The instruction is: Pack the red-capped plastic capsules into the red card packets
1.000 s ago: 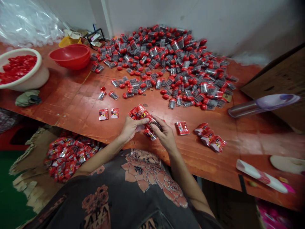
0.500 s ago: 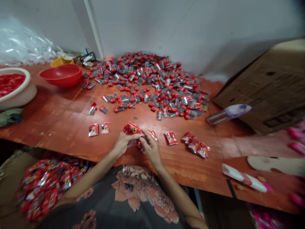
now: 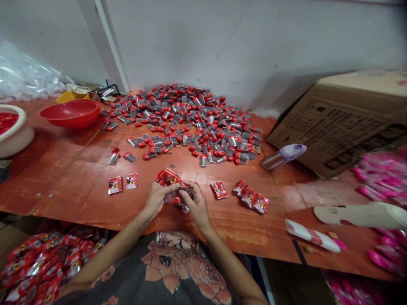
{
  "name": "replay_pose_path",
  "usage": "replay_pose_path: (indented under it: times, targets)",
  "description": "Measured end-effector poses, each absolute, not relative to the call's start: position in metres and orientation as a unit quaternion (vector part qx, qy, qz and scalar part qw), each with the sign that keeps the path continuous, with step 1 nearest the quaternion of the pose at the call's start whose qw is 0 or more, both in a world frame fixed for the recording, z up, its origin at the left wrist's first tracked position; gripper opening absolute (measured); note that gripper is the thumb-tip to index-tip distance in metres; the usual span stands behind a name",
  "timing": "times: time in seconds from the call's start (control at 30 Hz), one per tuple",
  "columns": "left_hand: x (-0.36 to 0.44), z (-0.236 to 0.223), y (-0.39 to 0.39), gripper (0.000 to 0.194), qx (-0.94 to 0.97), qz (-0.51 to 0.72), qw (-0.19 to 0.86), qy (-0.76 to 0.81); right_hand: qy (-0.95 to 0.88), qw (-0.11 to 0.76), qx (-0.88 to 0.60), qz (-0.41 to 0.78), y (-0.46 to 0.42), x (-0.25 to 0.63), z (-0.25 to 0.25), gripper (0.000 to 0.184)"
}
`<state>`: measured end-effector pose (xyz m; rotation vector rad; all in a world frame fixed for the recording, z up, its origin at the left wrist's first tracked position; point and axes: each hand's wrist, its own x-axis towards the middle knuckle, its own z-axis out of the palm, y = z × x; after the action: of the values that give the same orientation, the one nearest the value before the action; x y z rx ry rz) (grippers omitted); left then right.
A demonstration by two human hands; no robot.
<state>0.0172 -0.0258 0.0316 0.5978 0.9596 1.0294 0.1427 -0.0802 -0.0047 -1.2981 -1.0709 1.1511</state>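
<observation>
Left hand [image 3: 155, 200] and right hand [image 3: 196, 206] on a red sachet strip [image 3: 168, 178]
Fingers [image 3: 187, 192] clench it; separating sachets seems the step in hand, needing a firm pull.

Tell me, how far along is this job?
Done, it seems: a heap of red packets below the table edge, plus a few packets on the table. In hand: a bunch of red packets between the left hand and right hand. Left: a big pile of red-capped tubes.
</observation>
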Motion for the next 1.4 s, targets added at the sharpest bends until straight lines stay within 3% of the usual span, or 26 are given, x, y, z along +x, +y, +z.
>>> replay_pose_path:
  times: [0.17,0.27,0.4,0.53,0.73,0.87,1.17,1.27,1.4]
  targets:
    - [0.020,0.033,-0.028,0.026,0.291,0.444,0.729,0.432,-0.431,0.555,-0.539,0.464,-0.081,0.142,-0.008,0.027]
    - [0.020,0.031,-0.028,0.042,0.280,0.440,0.731,0.440,-0.440,0.557,-0.528,0.466,-0.083,0.144,-0.010,0.025]
    - [0.021,0.027,-0.030,0.062,0.250,0.508,0.706,0.427,-0.540,0.532,-0.534,0.375,-0.086,0.151,-0.009,0.026]
    - [0.023,0.025,-0.034,0.051,0.263,0.493,0.714,0.421,-0.545,0.530,-0.546,0.351,-0.088,0.152,-0.010,0.025]
    - [0.016,0.031,-0.031,0.029,0.293,0.428,0.736,0.435,-0.450,0.554,-0.537,0.449,-0.088,0.146,-0.010,0.028]
    - [0.015,0.035,-0.026,0.029,0.282,0.468,0.713,0.439,-0.479,0.524,-0.530,0.463,-0.087,0.151,-0.005,0.032]
    - [0.017,0.014,-0.034,0.037,0.243,0.413,0.756,0.446,-0.340,0.578,-0.506,0.543,-0.086,0.145,-0.008,0.046]
    - [0.012,0.015,-0.029,0.046,0.242,0.459,0.736,0.436,-0.343,0.568,-0.508,0.549,-0.085,0.150,-0.009,0.040]
    - [0.012,0.012,-0.028,0.037,0.235,0.427,0.754,0.441,-0.339,0.554,-0.529,0.546,-0.079,0.155,-0.009,0.029]
